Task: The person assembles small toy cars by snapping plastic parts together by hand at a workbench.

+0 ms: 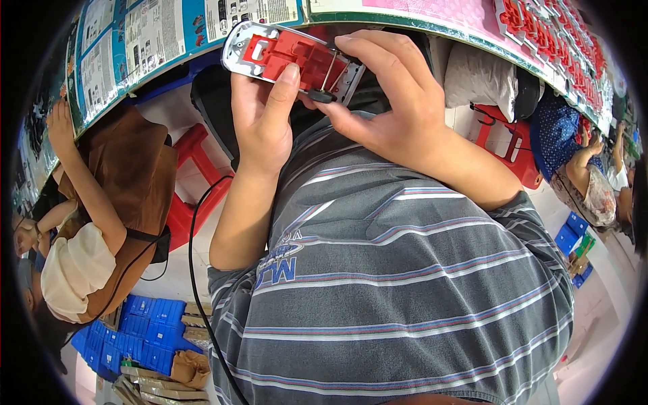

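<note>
A toy car body (253, 50), white with a red inner part, is held up near the table's edge with its hollow underside facing me. My left hand (262, 128) grips it from below, the thumb pressed on the red part. At the car's right end, a thin metal axle (331, 71) with black wheels (322, 96) lies across the body. My right hand (398, 101) is closed around that end, its index finger at the upper wheel and its thumb by the lower one. Part of the axle's seat is too small to make out.
The table (155, 40) has printed sheets along its edge. Rows of red and white parts (540, 34) lie at the far right. A co-worker's arm (88, 175) is at the left, near a red stool (192, 189). A black cable (196, 270) hangs beside me. Blue boxes (145, 331) stand below.
</note>
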A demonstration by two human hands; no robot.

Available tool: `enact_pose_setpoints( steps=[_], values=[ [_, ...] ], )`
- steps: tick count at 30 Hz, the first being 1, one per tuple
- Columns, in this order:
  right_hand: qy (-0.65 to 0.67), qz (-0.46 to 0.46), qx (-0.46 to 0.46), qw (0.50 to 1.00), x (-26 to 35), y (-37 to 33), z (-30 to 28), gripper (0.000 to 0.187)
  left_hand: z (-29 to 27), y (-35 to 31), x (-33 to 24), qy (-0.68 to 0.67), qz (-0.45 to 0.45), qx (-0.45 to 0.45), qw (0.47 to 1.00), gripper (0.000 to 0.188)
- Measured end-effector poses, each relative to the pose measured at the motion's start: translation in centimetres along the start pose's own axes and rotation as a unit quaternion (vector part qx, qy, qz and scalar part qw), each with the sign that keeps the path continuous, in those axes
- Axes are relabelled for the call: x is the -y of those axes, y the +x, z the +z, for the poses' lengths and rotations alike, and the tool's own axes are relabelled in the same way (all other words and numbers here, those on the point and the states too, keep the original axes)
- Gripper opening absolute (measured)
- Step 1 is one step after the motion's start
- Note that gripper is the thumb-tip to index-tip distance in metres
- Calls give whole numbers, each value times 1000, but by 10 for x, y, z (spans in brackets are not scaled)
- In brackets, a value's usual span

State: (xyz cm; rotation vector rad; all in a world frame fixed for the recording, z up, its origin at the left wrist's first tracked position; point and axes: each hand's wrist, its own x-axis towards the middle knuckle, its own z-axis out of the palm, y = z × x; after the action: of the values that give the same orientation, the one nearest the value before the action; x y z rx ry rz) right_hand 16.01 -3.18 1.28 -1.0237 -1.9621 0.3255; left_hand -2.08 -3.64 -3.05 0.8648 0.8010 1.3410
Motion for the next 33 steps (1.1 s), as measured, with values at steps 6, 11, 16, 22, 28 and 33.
enact_pose_setpoints(
  steps=[6,11,16,22,28,33],
  values=[
    [-15,34,31,999,11,6,-22,68,2,0,-1,-8,-12,-11,1000,41],
    [-48,77,107,990,12,5,-20,64,7,-2,4,25,11,-8,1000,41],
    [-40,87,107,990,12,2,-18,62,7,-3,5,14,7,-22,1000,42],
    [-44,99,128,986,10,0,-20,64,4,-4,4,31,-15,-19,999,39],
    [-41,87,107,990,7,0,-19,62,5,-2,5,4,-4,-13,1000,41],
    [-55,64,70,994,7,-3,-13,63,6,-2,5,7,-5,-16,1000,41]
  ],
)
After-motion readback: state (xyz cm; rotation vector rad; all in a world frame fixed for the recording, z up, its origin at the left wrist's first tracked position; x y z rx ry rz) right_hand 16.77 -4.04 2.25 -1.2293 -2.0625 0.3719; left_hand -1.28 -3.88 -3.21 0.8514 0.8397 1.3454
